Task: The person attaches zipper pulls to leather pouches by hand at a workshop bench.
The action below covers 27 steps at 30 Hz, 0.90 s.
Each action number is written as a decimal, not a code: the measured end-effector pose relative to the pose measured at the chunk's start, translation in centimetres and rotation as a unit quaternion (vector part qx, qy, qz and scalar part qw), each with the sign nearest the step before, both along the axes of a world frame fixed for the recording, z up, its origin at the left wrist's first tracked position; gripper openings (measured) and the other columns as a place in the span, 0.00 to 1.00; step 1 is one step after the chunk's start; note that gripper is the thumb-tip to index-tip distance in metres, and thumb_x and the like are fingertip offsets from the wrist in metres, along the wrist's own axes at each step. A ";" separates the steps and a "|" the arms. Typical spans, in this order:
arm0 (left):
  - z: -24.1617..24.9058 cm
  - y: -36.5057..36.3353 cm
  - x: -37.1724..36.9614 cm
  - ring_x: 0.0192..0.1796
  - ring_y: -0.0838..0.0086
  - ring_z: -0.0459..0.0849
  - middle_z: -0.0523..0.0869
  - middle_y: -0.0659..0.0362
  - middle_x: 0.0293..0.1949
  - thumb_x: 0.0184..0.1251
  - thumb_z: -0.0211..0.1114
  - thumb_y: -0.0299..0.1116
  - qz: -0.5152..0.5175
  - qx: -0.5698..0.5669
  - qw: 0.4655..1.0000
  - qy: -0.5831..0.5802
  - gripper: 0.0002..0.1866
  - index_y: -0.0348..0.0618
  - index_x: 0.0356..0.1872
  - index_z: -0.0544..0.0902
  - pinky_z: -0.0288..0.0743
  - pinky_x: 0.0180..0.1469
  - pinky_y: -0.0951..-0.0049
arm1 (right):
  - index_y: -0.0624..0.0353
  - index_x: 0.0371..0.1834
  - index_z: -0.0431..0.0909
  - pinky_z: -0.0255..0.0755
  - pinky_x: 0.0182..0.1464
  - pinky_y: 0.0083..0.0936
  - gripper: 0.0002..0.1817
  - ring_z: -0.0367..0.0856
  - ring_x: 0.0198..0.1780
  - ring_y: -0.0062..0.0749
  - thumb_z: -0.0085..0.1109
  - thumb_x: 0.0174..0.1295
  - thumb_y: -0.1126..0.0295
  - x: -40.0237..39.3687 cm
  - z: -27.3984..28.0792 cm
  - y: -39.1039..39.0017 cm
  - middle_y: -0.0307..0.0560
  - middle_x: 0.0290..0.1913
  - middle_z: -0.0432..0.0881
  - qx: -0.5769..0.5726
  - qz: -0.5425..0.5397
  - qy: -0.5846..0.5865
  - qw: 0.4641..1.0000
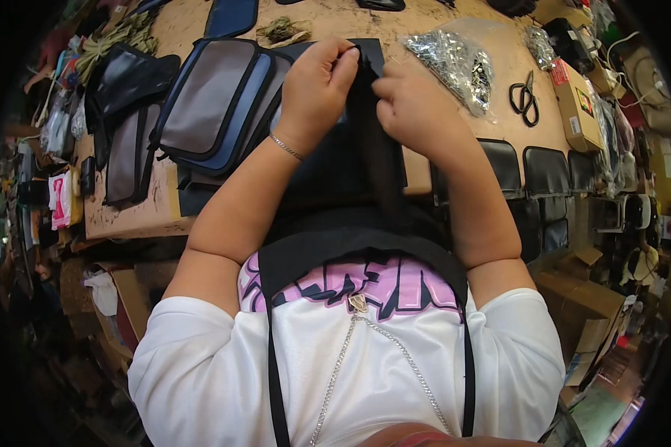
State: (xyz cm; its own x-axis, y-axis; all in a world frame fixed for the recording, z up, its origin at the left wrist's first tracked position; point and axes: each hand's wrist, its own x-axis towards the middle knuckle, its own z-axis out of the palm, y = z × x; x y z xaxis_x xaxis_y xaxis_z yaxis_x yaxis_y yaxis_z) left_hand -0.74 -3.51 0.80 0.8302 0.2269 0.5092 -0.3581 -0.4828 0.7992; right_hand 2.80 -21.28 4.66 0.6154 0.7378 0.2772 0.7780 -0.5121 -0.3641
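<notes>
Above the work table, my left hand (317, 93) is closed, thumb and fingertips pinching the top end of a long black fabric strip (376, 141). The strip hangs down between my arms toward my black apron (335, 249). My right hand (417, 108) is curled closed just beside the strip's upper part; what its fingertips hold is hidden. Beneath both hands lies a dark flat sheet (313, 164). Left of my left hand is a stack of grey and blue panels with black edging (209, 97), like flat pouches.
A clear bag of small shiny metal parts (455, 67) and black-handled scissors (525, 100) lie on the wooden table (380, 18) to the right. Black panels (499, 164) line its right front edge. A cardboard box (576, 104) stands far right; black pieces (130, 82) lie left.
</notes>
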 end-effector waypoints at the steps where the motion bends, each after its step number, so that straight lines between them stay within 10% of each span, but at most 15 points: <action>1: -0.1 0.2 0.3 0.33 0.84 0.77 0.82 0.65 0.31 0.77 0.61 0.33 0.026 -0.014 1.000 -0.008 0.09 0.37 0.44 0.82 0.73 0.38 0.79 | 0.61 0.41 0.84 0.77 0.46 0.44 0.11 0.82 0.42 0.56 0.58 0.55 0.74 -0.6 0.2 -0.2 0.55 0.39 0.80 -0.014 0.043 0.026 0.999; 5: -1.0 4.5 2.9 0.33 0.64 0.83 0.84 0.50 0.31 0.75 0.61 0.37 0.159 -0.052 0.984 -0.053 0.12 0.37 0.41 0.81 0.76 0.41 0.66 | 0.59 0.42 0.84 0.77 0.49 0.47 0.11 0.83 0.44 0.57 0.59 0.56 0.71 -6.4 4.0 -2.0 0.55 0.39 0.80 -0.109 0.239 0.191 0.946; 9: -0.7 4.9 1.4 0.35 0.67 0.83 0.85 0.51 0.32 0.77 0.60 0.38 0.104 -0.035 0.993 0.035 0.13 0.36 0.42 0.79 0.76 0.42 0.67 | 0.54 0.64 0.77 0.79 0.52 0.36 0.24 0.86 0.49 0.44 0.63 0.64 0.67 -5.7 4.8 -4.1 0.53 0.49 0.86 -0.053 0.265 0.291 0.918; 11: -1.7 4.6 0.7 0.36 0.69 0.82 0.84 0.53 0.32 0.77 0.59 0.38 0.053 -0.100 0.992 0.062 0.13 0.36 0.43 0.78 0.76 0.42 0.68 | 0.57 0.64 0.78 0.79 0.50 0.28 0.21 0.86 0.45 0.31 0.63 0.68 0.69 -2.3 5.2 -5.6 0.46 0.46 0.87 0.053 0.149 0.430 0.889; 13: -1.7 4.8 0.1 0.36 0.74 0.81 0.83 0.55 0.31 0.79 0.58 0.37 0.025 -0.105 0.992 0.066 0.12 0.37 0.43 0.77 0.75 0.41 0.70 | 0.59 0.58 0.82 0.78 0.48 0.24 0.15 0.83 0.43 0.21 0.61 0.69 0.73 3.7 2.4 -8.2 0.40 0.43 0.87 0.249 -0.058 0.292 0.921; 16: -2.3 5.3 0.0 0.36 0.75 0.82 0.83 0.56 0.31 0.80 0.57 0.37 0.017 -0.081 0.995 0.052 0.11 0.38 0.43 0.77 0.75 0.41 0.71 | 0.62 0.43 0.84 0.79 0.48 0.33 0.12 0.88 0.42 0.42 0.67 0.63 0.66 12.3 -2.8 -14.1 0.55 0.39 0.88 0.089 -0.323 0.062 0.940; 19: -1.8 5.6 -0.6 0.37 0.73 0.85 0.85 0.54 0.34 0.82 0.54 0.36 0.001 -0.146 0.987 0.062 0.10 0.37 0.46 0.75 0.78 0.42 0.72 | 0.63 0.43 0.83 0.79 0.47 0.37 0.15 0.88 0.44 0.51 0.69 0.59 0.64 13.1 -6.7 -15.3 0.61 0.39 0.87 -0.259 -0.254 0.049 0.931; 25: -3.2 8.0 -0.6 0.40 0.67 0.90 0.87 0.49 0.38 0.84 0.50 0.33 -0.068 -0.277 0.958 0.015 0.09 0.36 0.50 0.70 0.83 0.45 0.72 | 0.62 0.48 0.82 0.79 0.44 0.38 0.19 0.89 0.42 0.47 0.73 0.56 0.65 11.9 -5.7 -15.1 0.59 0.39 0.88 -0.042 -0.367 0.125 0.921; 27: -3.8 8.0 -0.8 0.40 0.67 0.90 0.87 0.48 0.39 0.84 0.50 0.31 -0.054 -0.277 0.959 -0.009 0.08 0.36 0.49 0.70 0.83 0.45 0.72 | 0.61 0.53 0.80 0.76 0.33 0.26 0.18 0.82 0.30 0.24 0.70 0.63 0.66 12.3 -5.9 -15.6 0.44 0.28 0.83 0.019 -0.369 0.187 0.910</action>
